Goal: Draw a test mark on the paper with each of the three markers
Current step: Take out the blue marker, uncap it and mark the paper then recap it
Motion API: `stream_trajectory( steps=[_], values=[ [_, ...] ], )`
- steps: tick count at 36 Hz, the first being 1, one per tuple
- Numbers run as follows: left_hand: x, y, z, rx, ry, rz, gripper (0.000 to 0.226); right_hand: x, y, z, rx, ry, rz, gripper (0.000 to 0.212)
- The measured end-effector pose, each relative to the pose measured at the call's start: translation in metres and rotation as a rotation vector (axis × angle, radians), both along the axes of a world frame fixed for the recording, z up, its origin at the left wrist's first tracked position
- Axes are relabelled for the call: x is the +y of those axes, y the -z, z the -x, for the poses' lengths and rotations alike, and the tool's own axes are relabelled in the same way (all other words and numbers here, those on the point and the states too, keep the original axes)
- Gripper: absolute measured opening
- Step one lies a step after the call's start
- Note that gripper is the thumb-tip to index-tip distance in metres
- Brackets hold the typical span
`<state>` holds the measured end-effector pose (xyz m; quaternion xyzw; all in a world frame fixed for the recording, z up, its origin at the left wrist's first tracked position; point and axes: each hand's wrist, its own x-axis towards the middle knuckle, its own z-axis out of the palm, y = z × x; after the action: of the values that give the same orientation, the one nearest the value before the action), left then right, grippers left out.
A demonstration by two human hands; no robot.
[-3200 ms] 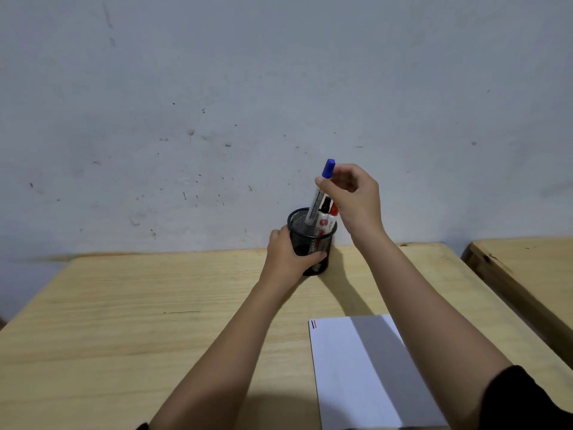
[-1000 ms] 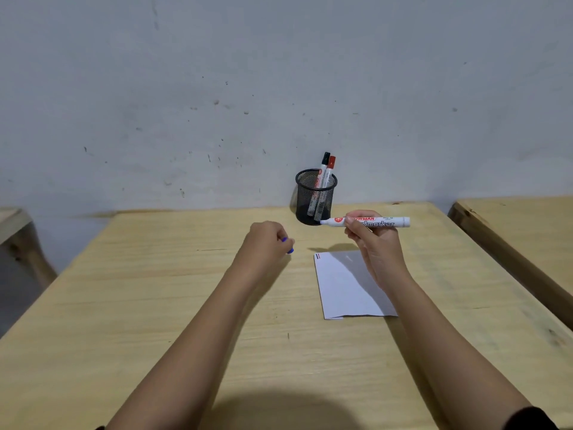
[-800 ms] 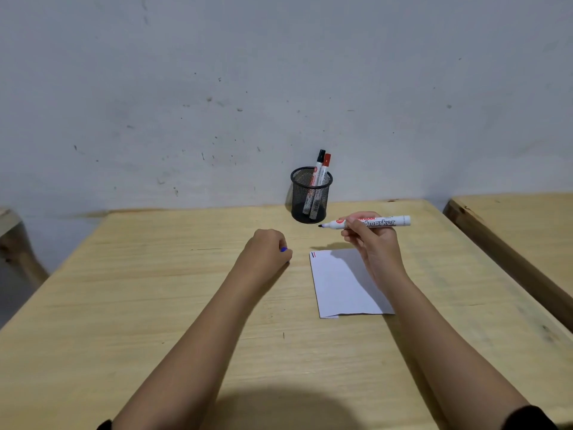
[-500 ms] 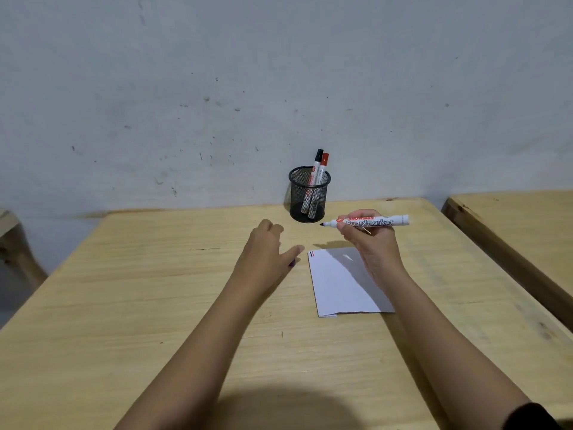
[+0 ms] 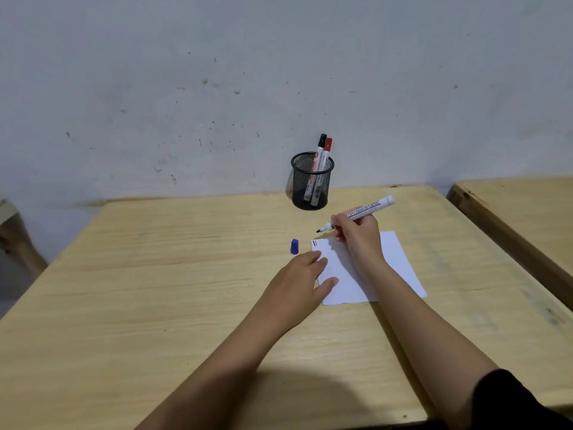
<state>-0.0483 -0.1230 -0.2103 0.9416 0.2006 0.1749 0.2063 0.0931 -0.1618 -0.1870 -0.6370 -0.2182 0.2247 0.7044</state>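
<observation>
Well, head view, item by item:
Mesh cup: a black wire pen holder [image 5: 312, 184] stands at the far edge of the wooden table [image 5: 155, 290], close to the wall.
Inside the cup: two capped markers, a black-capped one [image 5: 321, 145] and a red-capped one [image 5: 327, 150], side by side and leaning a little to the right.
Right hand: the right hand [image 5: 358, 234] grips the uncapped marker [image 5: 356, 214] by its barrel; the tip slants down to the left, just above the far left corner of the paper, though I can't tell whether it touches.
Left hand: the left hand [image 5: 302, 279] lies flat and holds nothing, fingers spread onto the paper's left edge.
Paper: a white sheet [image 5: 397, 268] lies flat on the table under both hands, nearer than the cup.
Cap: a blue cap [image 5: 294, 246] rests on the table just left of the paper's far corner, apart from the hand.
</observation>
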Motion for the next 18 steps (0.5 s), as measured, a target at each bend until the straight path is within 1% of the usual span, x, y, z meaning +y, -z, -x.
stream_trajectory(
  steps=[6,11,18],
  values=[
    [0.0004,0.0034,-0.0016,0.080,-0.009,-0.013,0.044,0.0057,0.0030,0.0043,-0.088,0.041,0.082,0.009],
    [0.0004,0.0030,-0.0008,0.098,0.000,-0.027,0.051,0.0050,0.0034,0.0042,-0.115,0.038,0.091,0.011],
    [-0.0005,0.0002,-0.0012,0.117,0.006,-0.070,0.050,0.0085,0.0056,0.0034,-0.150,0.022,0.106,0.009]
  ],
)
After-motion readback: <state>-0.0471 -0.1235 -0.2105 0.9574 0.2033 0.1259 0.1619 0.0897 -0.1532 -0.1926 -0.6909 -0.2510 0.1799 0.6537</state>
